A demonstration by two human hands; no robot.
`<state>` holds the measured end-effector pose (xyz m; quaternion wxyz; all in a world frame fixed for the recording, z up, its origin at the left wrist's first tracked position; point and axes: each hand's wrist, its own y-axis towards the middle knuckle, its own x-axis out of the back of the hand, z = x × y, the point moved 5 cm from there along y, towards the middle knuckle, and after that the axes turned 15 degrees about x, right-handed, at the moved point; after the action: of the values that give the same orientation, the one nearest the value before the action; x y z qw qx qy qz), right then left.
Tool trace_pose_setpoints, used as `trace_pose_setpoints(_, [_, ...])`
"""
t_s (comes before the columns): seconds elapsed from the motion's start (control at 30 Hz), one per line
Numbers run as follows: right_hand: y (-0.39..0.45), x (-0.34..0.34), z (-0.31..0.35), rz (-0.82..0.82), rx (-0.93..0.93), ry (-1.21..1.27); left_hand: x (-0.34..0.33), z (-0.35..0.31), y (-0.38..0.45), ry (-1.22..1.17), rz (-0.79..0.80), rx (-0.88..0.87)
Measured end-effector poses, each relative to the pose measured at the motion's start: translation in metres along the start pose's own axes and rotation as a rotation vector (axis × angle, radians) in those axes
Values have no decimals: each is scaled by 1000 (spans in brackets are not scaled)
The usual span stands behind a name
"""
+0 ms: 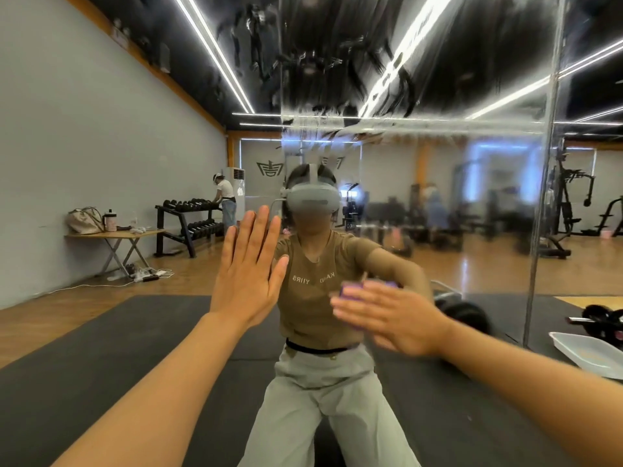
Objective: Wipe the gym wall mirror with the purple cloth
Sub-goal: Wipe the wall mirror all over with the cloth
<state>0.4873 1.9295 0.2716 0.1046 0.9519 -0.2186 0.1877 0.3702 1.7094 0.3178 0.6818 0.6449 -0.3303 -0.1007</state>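
Note:
The wall mirror [421, 183] fills the view straight ahead and reflects me and the gym; its right panel looks smeared and hazy. My left hand [247, 264] lies flat against the glass with straight fingers pointing up. My right hand [391, 315] is blurred and presses the purple cloth [350, 287] against the mirror with flat fingers pointing left. Only the cloth's top edge shows above the fingers; the hand covers the remainder.
A white tray [593, 352] lies on the black floor mat [101, 348] at the right, with a barbell plate [603, 318] beyond it. A vertical seam [539, 230] divides the mirror panels. Reflected at left are a folding table [114, 235], a dumbbell rack [188, 217] and another person [225, 200].

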Motion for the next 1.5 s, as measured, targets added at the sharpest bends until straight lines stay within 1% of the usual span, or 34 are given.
trace_pose_setpoints(0.07, [11, 22, -52, -74, -99, -20, 1, 0, 1, 6, -5, -9])
trace_pose_setpoints(0.17, [32, 58, -133, -158, -296, -104, 5, 2, 1, 30, -9, -32])
trace_pose_setpoints(0.23, [45, 78, -170, -242, -435, -117, 10, 6, 2, 56, -14, -58])
trace_pose_setpoints(0.3, [53, 86, -182, -338, -588, -93, 12, 9, 2, 76, -14, -79])
trace_pose_setpoints(0.37, [60, 81, -168, -428, -721, -76, 12, 10, 2, 80, -20, -78])
trace_pose_setpoints(0.4, [63, 74, -152, -438, -739, -69, 12, 9, 2, 77, -23, -81])
trace_pose_setpoints(0.43, [65, 64, -130, -424, -698, -67, 12, 9, 1, 77, -25, -89])
trace_pose_setpoints(0.47, [69, 52, -103, -384, -603, -67, 12, 10, 1, 77, -32, -102])
trace_pose_setpoints(0.57, [66, 11, -14, -162, -236, -42, 13, 17, 4, 77, -55, -157])
trace_pose_setpoints(0.63, [56, -6, 23, -40, -67, -46, 15, 21, 3, 66, -69, -192])
trace_pose_setpoints(0.7, [51, -10, 25, 21, 58, -49, 17, 24, 3, 49, -85, -218])
trace_pose_setpoints(0.77, [53, -4, 5, 44, 173, -11, 18, 26, 2, 42, -103, -243])
trace_pose_setpoints(0.8, [59, 4, -13, 27, 179, 9, 17, 28, 2, 45, -115, -254])
trace_pose_setpoints(0.83, [66, 13, -37, -14, 136, 21, 17, 29, 3, 50, -128, -260])
trace_pose_setpoints(0.97, [97, 72, -153, -229, -264, -30, 12, 30, 1, 47, -160, -242])
trace_pose_setpoints(1.03, [108, 93, -195, -285, -438, -55, 11, 30, 0, 17, -173, -245])
trace_pose_setpoints(1.1, [117, 101, -214, -342, -587, -66, 13, 30, 1, -8, -197, -246])
trace_pose_setpoints(1.17, [123, 98, -206, -412, -681, -72, 13, 31, 0, -32, -200, -245])
trace_pose_setpoints(1.2, [125, 93, -193, -430, -679, -73, 13, 32, -1, -41, -201, -245])
trace_pose_setpoints(1.27, [129, 77, -153, -407, -558, -101, 14, 31, -1, -51, -209, -245])
trace_pose_setpoints(1.37, [124, 41, -82, -269, -342, -147, 16, 32, 0, -75, -219, -218])
trace_pose_setpoints(1.5, [95, -1, 8, -55, -57, -98, 14, 33, -1, -76, -211, -207])
